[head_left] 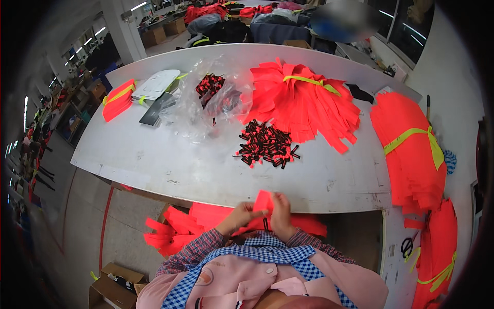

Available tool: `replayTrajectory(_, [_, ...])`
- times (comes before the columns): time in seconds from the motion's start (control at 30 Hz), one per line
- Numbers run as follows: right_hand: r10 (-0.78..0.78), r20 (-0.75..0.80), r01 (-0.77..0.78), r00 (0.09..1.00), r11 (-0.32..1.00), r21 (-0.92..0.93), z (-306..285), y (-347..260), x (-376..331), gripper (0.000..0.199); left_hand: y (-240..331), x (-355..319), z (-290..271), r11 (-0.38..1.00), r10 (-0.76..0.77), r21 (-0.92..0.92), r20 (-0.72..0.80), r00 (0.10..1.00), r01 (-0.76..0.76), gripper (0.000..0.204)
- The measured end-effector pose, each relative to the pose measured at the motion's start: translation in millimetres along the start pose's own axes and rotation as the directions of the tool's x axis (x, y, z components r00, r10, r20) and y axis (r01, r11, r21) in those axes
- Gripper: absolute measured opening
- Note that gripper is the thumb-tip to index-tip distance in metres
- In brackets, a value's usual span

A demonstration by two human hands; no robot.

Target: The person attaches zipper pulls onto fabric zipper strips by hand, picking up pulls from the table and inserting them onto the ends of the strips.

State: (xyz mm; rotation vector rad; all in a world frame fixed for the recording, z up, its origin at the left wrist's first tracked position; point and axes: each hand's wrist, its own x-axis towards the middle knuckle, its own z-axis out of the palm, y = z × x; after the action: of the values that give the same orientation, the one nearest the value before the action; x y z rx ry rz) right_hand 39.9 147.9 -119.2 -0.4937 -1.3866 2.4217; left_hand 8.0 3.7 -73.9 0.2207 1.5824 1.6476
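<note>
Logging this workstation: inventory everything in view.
Table: one, white, centre
Tied bundles: four, red, left, back, right
Loose strips: several, red, by lap
Small pieces: many, black and red, piled mid-table
Plastic bag: one, clear, left of pile
Flat sheets: count unclear, white, beside bag
Scissors: one, black, lower right
Box: one, brown, lower left
Heaps: several, mixed, background
Held strip: one, red, between hands
Left hand: one, bare, on strip
Right hand: one, bare, on strip
</note>
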Motion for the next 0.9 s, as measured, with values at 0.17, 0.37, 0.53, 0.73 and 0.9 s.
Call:
replayTrajectory(0.17, [-0.126,-0.251,0.175,0.960,0.968,0.182,-21.0,-51.0,68.9,0.019,6.2,-26.3,7.2,1.000,0.011,0.008,0.101,0.995,-0.011,0.023])
replayTrajectory(0.37, [-0.305,-0.457,0.396,0.836,0.911,0.116,-105.0,-113.3,108.5,0.020,12.4,-46.1,-47.8,0.902,-0.115,0.432,0.205,0.972,0.015,0.029])
replayTrajectory(0.53, [-0.298,-0.516,0.379,0.803,0.923,0.058,-142.4,-113.3,61.8,0.022,50.7,-63.1,-59.9,0.864,-0.136,0.503,0.284,0.949,-0.027,0.028])
replayTrajectory(0.73, [-0.061,-0.599,-0.015,0.798,0.993,-0.121,-235.1,-67.8,-13.2,0.021,-20.5,-44.8,-63.6,0.301,0.458,0.875,0.215,0.863,-0.378,0.040])
replayTrajectory(0.9, [-0.659,0.164,0.234,0.734,0.020,-0.972,-185.3,-64.5,-34.1,0.034,-55.3,-74.3,-102.6,0.210,0.200,0.929,-0.347,0.916,0.306,0.058])
